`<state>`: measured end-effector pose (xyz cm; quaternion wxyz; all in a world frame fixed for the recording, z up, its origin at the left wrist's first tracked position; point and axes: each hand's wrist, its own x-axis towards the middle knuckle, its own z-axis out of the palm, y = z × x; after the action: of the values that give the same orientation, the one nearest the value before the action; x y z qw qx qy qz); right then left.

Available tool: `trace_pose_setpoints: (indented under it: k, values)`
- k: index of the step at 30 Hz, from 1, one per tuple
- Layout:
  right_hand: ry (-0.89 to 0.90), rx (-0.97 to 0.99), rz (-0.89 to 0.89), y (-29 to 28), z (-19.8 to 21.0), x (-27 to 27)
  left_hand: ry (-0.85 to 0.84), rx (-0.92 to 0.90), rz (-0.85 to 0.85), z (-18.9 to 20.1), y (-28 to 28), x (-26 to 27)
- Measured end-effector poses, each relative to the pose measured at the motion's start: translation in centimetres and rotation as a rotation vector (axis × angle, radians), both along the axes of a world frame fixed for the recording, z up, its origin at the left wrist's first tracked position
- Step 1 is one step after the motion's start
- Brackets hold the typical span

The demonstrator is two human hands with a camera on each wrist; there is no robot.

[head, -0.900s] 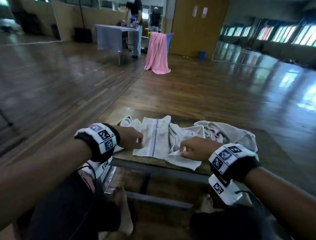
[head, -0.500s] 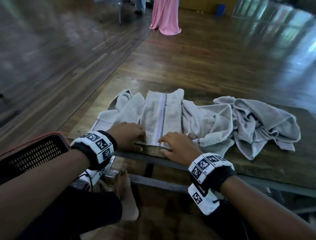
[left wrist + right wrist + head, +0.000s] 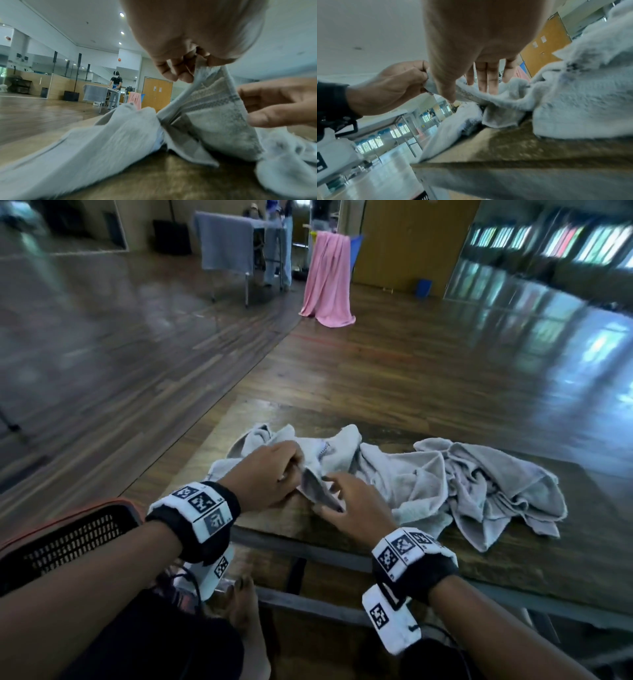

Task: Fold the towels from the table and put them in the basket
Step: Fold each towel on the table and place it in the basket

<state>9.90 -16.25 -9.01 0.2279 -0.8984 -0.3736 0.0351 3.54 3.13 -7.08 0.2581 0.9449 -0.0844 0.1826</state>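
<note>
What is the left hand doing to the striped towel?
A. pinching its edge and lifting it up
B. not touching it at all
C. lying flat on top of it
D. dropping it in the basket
A: in the left wrist view the left hand pinches the edge of the striped towel and holds it raised off the table.

1. Left hand point(image 3: 270, 475) curled tight, fingers point(image 3: 173, 70) and thumb pinching the lifted towel point(image 3: 214, 112) corner.
2. Right hand point(image 3: 356, 503) just beside it, fingers point(image 3: 485, 79) straight and spread, forearm angled inward.
</note>
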Motion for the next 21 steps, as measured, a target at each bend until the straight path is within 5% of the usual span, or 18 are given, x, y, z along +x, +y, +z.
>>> trace_pose_setpoints:
  k: [8,15,21]
  values:
    - [0.116,0.481,-0.123,-0.8,8.3,0.6,-0.145,-0.034,0.022,7.2,-0.4,-0.4]
    - [0.038,0.318,0.021,-3.8,16.8,1.4,-0.363,0.266,-0.008,12.4,-2.9,0.3]
    - [-0.087,0.365,0.010,-5.4,20.9,2.2,-0.266,-0.037,-0.001,14.5,-6.4,1.6]
